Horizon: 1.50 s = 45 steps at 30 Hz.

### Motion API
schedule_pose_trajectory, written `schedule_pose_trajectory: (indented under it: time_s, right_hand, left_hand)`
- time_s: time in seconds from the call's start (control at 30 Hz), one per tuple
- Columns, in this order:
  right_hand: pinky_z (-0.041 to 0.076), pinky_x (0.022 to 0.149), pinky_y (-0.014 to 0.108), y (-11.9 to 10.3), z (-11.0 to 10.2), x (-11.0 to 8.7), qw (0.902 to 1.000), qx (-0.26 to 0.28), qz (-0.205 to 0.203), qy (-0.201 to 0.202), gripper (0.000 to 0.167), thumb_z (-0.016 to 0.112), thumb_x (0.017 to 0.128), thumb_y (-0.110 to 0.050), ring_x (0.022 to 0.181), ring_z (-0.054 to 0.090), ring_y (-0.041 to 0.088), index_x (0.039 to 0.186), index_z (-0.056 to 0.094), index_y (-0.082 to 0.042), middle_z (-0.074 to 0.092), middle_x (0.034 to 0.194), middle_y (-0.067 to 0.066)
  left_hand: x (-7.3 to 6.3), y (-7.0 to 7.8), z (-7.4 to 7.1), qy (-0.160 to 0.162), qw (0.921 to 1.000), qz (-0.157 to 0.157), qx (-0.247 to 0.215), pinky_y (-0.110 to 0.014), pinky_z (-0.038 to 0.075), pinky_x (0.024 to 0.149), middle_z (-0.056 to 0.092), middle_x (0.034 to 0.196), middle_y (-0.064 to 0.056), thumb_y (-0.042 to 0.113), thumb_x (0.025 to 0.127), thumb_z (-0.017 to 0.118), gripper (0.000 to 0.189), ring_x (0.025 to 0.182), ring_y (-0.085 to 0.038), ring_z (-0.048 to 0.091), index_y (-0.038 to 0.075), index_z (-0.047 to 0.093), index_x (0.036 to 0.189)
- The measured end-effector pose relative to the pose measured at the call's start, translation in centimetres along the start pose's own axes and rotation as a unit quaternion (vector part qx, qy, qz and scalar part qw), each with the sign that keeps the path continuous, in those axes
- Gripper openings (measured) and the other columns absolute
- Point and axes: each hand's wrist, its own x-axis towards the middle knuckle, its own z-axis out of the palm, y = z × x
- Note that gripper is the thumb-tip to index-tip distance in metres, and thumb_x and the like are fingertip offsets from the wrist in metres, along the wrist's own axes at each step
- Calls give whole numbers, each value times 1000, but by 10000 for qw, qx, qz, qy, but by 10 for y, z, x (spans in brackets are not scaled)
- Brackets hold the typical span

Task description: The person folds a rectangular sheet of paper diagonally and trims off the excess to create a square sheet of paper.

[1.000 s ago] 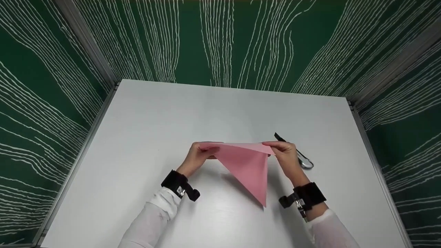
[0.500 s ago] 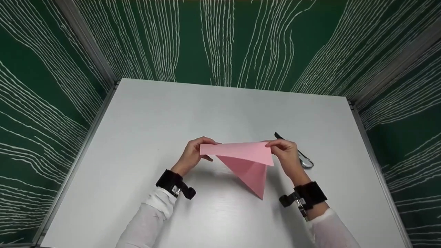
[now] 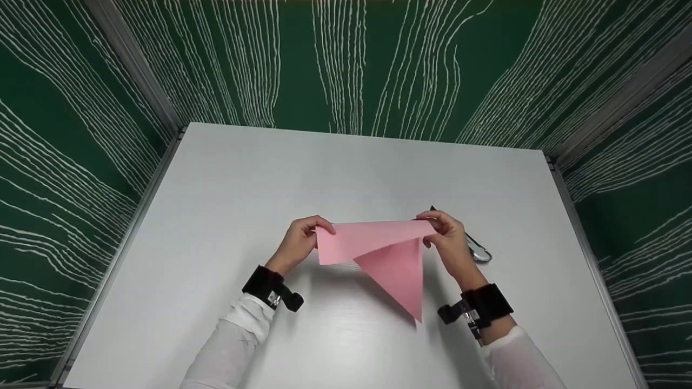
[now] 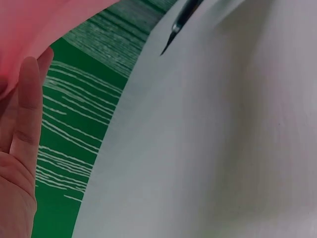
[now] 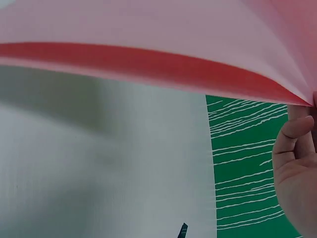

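Note:
A pink sheet of paper (image 3: 373, 235) hangs above the table between my hands, creased, with a flap folded over its upper part and a pointed corner dangling down at right. My left hand (image 3: 298, 240) pinches its upper left corner, thumb in front; in the left wrist view, the left hand's fingers (image 4: 29, 109) extend behind the paper. At the upper right end, my right hand (image 3: 446, 235) grips the folded edge between thumb and fingers. Seen from the right wrist, the paper (image 5: 148, 25) shows two layers bowed apart, and the right hand (image 5: 297, 168) has curled fingers at their corner.
Behind my right hand lies a slim tool (image 3: 479, 252) with a black end and a rounded silvery end, partly hidden by the hand. The white table (image 3: 243, 178) is bordered by green walls (image 3: 297, 65) with white wavy lines.
The upper flap has come forward and down, and its left end now hangs lower. My left thumb has moved onto the front of the paper; the right fingers have shifted along the right corner.

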Motion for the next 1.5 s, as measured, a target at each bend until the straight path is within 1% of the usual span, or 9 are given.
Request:
schedule_pose_trajectory:
  time_s: [0.1, 0.27, 0.47, 0.57, 0.77, 0.9, 1.13, 1.37, 1.5]
  right_hand:
    - [42, 51, 21, -2, 1, 0, 9996, 173, 238, -42, 21, 59, 92, 11, 62, 54, 8, 109, 53, -2, 74, 83, -6]
    - [45, 50, 22, -5, 4, 0, 9972, 262, 695, 45, 15, 56, 97, 3, 58, 51, 10, 88, 54, -9, 58, 71, -5]
    - [47, 59, 24, -11, 3, -2, 9940, 602, 913, -58, 35, 49, 106, -26, 71, 60, 11, 81, 69, -15, 69, 80, -5]
    - [48, 61, 24, -15, 2, -2, 9941, 522, 954, -39, 37, 45, 107, -34, 76, 61, 10, 86, 71, -18, 70, 83, -6]
    - [52, 67, 22, -24, 1, 0, 9932, 216, 1130, -171, 21, 54, 103, -24, 83, 61, 7, 107, 68, -10, 68, 95, -6]
    - [52, 70, 22, -29, -2, 0, 9907, 180, 1286, -405, 30, 54, 102, -16, 85, 61, 6, 125, 58, 3, 69, 100, -5]
    - [47, 65, 18, -29, -3, 1, 9859, 96, 1550, -616, 32, 59, 100, -20, 81, 55, 5, 128, 52, -5, 62, 103, -6]
    - [49, 66, 18, -23, -3, 0, 9922, -378, 1107, -425, 40, 62, 98, -12, 82, 59, 5, 133, 54, 4, 67, 99, -8]
    - [50, 66, 18, -22, -1, 0, 9917, -856, 901, -335, 43, 66, 97, -15, 82, 60, 4, 134, 56, 5, 70, 96, -12]
  left_hand:
    - [0, 1, 2, 114, 9997, -41, 217, -18, 51, 62, 70, 105, -18, -13, 92, 52, 19, 89, -9, 62, -4, 69, 90]
    - [-1, 3, 5, 199, 9989, -140, 405, -20, 54, 66, 69, 117, -21, -10, 94, 54, 16, 95, -14, 65, -5, 68, 91]
    - [-3, 3, 7, 399, 9971, -60, 643, -22, 57, 64, 71, 122, -13, -10, 94, 49, 28, 84, -19, 68, 5, 72, 92]
    - [-3, 1, 6, 323, 9970, 80, 696, -25, 59, 64, 71, 122, -12, -12, 93, 45, 35, 90, -21, 69, 6, 74, 93]
    - [-2, -2, 2, 36, 9976, -61, 693, -28, 60, 65, 71, 125, -11, -14, 91, 43, 39, 95, -22, 70, 7, 76, 93]
    - [-2, -1, -1, -246, 9980, -331, 470, -30, 61, 66, 69, 128, -12, -13, 91, 42, 39, 100, -20, 70, 4, 76, 98]
    - [-3, 1, -6, -882, 9942, -557, 248, -32, 62, 71, 65, 135, -15, -12, 94, 41, 39, 110, -21, 68, 1, 74, 110]
    - [-4, 3, -9, -1375, 9868, -815, 268, -32, 61, 75, 62, 140, -11, -11, 94, 41, 43, 120, -23, 63, 7, 74, 116]
    - [-6, 7, -8, -1658, 9824, -801, 302, -28, 56, 86, 60, 140, -10, -6, 93, 42, 40, 124, -22, 60, 6, 73, 117]
